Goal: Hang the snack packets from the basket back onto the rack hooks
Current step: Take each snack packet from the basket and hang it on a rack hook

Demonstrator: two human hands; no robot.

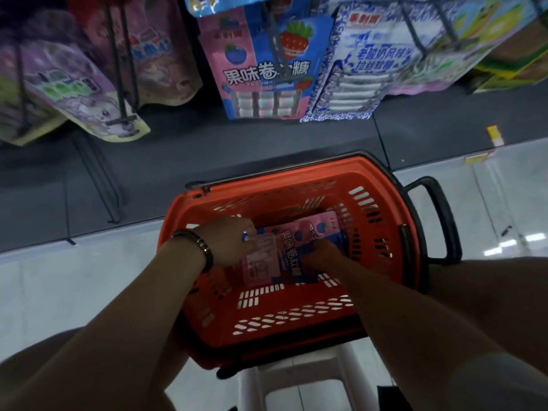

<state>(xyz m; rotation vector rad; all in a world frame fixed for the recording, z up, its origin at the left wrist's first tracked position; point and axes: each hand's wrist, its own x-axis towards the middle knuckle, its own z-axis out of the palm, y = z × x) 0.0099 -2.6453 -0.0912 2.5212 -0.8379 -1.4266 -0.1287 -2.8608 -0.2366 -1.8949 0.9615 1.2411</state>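
In the orange basket at 6 o'clock the left hand grasps a pink candy packet, whether the right hand grips I cannot tell; packets are not yet on the rack hooks at 12 o'clock.

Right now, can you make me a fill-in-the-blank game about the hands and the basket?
The left hand and the right hand both reach into the ___.
The bracelet is on the ___ wrist.
The hanging pink packet shows a blueberry and a ___.
Missing words: basket, left, strawberry.
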